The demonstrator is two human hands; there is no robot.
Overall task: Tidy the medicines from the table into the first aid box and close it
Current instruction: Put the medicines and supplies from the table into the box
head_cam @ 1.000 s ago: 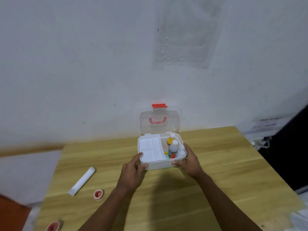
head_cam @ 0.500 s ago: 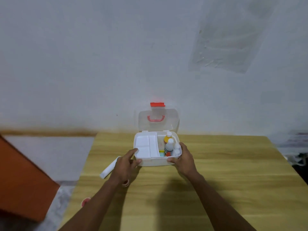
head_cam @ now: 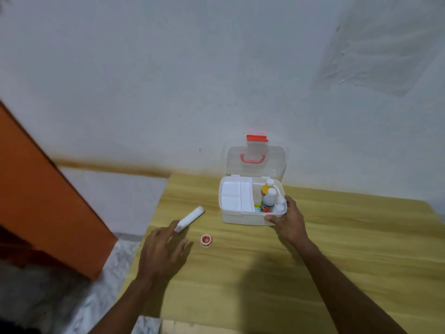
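The white first aid box (head_cam: 240,218) stands open on the wooden table (head_cam: 337,249), its clear lid (head_cam: 277,162) with a red handle upright at the back. Inside are a white divided tray on the left and several bottles (head_cam: 268,197) on the right. My right hand (head_cam: 287,220) grips the box's front right corner. A white tube (head_cam: 190,218) lies to the left of the box, and a small red-and-white jar (head_cam: 206,240) sits in front of the tube. My left hand (head_cam: 161,251) hovers with fingers spread, fingertips at the tube's near end, holding nothing.
The table's left edge runs close to the tube and my left hand. An orange panel (head_cam: 43,201) stands to the left over a pale floor (head_cam: 110,198). A white wall rises right behind the box.
My left hand has let go of the box's left side and moved left toward the white tube. The camera view has swung left. My right hand stays on the box.
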